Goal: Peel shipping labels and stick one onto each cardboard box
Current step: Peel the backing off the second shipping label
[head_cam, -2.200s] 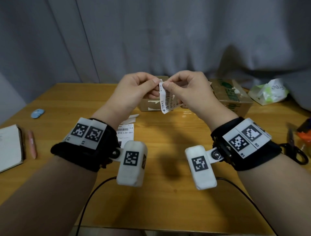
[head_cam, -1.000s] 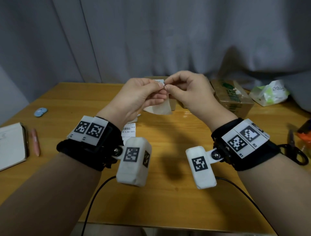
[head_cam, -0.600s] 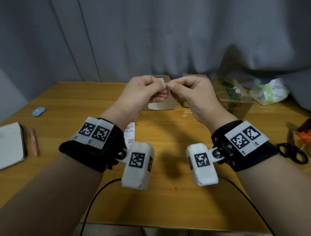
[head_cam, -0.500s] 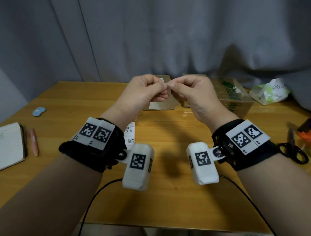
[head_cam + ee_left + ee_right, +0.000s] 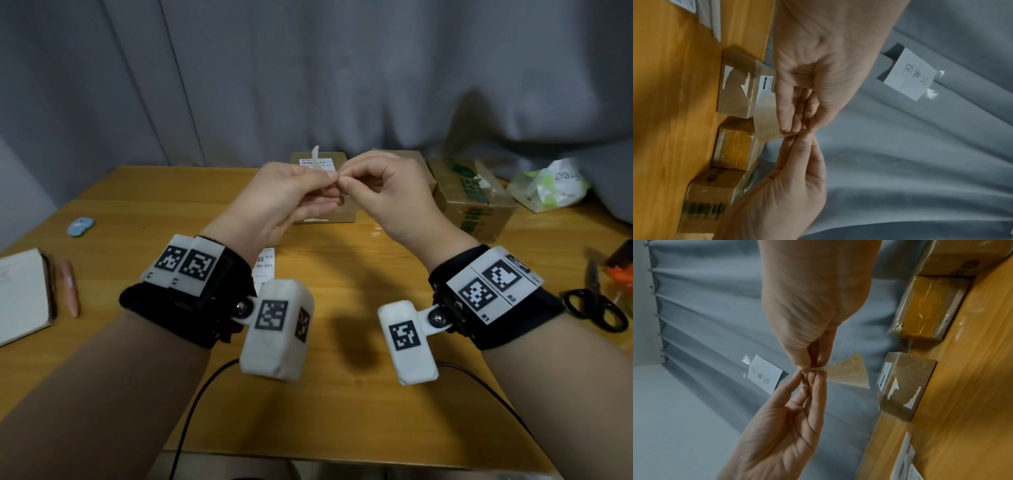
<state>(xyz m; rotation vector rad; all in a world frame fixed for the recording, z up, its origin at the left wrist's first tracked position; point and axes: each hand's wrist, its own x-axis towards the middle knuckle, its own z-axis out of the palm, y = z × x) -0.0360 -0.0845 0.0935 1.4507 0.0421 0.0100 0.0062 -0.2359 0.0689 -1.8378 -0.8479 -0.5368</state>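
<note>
- Wooden table (image 5: 342, 404) lies nearest us; above its middle we hold both hands up, fingertips meeting.
- Our left hand (image 5: 284, 202) pinches one corner of a shipping label (image 5: 765, 118) between thumb and fingers, and our right hand (image 5: 387, 195) pinches the same corner from the other side, fingers curled.
- We see the label hanging in the air, clear of the table, its pale back curling toward the boxes in the wrist views; a thin strip of it stands up above our left fingers.
- On the table under our left wrist lies another printed label (image 5: 263, 265), partly hidden.
- Scissors (image 5: 596, 301) lie at the right edge; a notebook (image 5: 20, 294) and a pink pen (image 5: 70, 287) at the left.
- Farther back, three cardboard boxes sit in a row: the left box (image 5: 322, 161) already carries a label, the middle box (image 5: 733, 146) is mostly hidden behind our right hand, and the green-printed box (image 5: 476, 202) stands rightmost.
- Behind them hangs a grey curtain (image 5: 308, 68).
</note>
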